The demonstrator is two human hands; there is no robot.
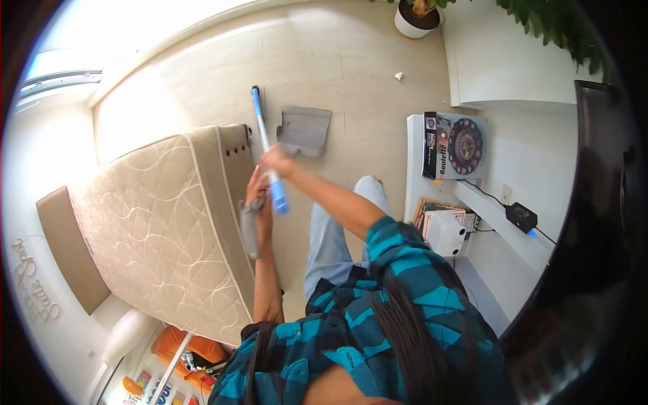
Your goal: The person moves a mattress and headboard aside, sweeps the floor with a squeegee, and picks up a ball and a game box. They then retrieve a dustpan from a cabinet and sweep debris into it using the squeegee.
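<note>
My right hand [277, 160] is closed around a long blue-and-white broom [258, 108], which slants from its blue near end by my left wrist to a dark far end on the floor. Just below it, my left hand [258, 192] grips a grey handle [249, 229], beside the mattress edge. A flat grey dustpan [304, 129] rests on the floor ahead, right of the broom, with small dark specks on it. The link between the grey handle and the pan is hidden by my hands and arm.
A quilted beige mattress [158, 209] stands close on the left. On the right, a Roulette box [459, 147] sits on a white shelf [414, 152], with a black power adapter [521, 217] nearby. A potted plant [413, 23] and a small white scrap [399, 76] are farther off.
</note>
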